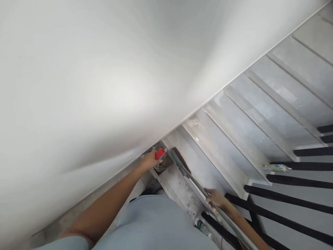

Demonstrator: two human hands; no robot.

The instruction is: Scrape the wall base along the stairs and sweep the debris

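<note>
My left hand [149, 160] is closed around a short red cylindrical object [160, 153], whose exact kind I cannot make out. Under that hand is an open box [169, 161] on a stair tread by the wall, with several thin metal-looking pieces inside. My right hand [216, 199] grips a long, thin metallic pole [196, 184] that slants from the lower right up towards the box. At the pole's upper end shows a grey-green strip [177, 159], with a dark brown flat piece [182, 159] beside it against the riser.
White stairs [221, 139] rise to the upper right along a smooth white wall [117, 86]. Black baluster bars [286, 199] line the right side. A white tube with a nozzle [276, 168] lies by them. Near my right arm lies a clear plastic bottle [203, 227].
</note>
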